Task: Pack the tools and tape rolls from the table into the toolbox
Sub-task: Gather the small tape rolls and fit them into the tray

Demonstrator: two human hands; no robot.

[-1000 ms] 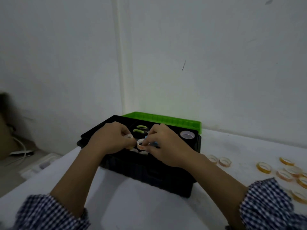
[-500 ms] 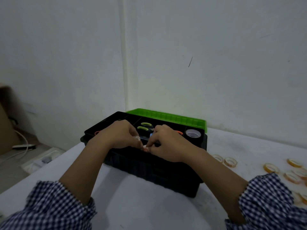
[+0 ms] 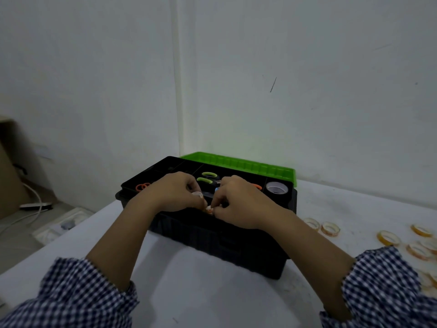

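Fingers (image 3: 221,198) on both hands are curled in tight. Their tips meet over the near middle of the toolbox, where together they pinch a small tape roll (image 3: 209,210), orange and white and mostly hidden between them. The left hand (image 3: 173,194) and the right hand (image 3: 240,203) sit knuckles up, almost touching each other, with checked sleeves (image 3: 82,292) pushed back on both forearms.

From where I stand, the white table (image 3: 212,301) takes up most of the room's corner. Off its left side, a cardboard box (image 3: 9,176) stands on the floor with a white cable (image 3: 35,204) trailing beside it.

The black toolbox (image 3: 212,242) sits on the table towards the wall, open, with its green lid (image 3: 238,165) laid back behind it. In the right-end compartment a big black tape roll (image 3: 276,189) lies flat, its pale core facing up. Scissors (image 3: 208,177) with green handles lie in the middle compartment, just behind the hands. Orange rings (image 3: 142,186) show in the left compartment, though I cannot tell what they belong to.

Loose tape rolls (image 3: 329,228) are scattered on the table to the right of the toolbox, well apart from the hands.

A pale roll (image 3: 197,194) rests against the left hand's curled fingers. I cannot tell whether it is held.
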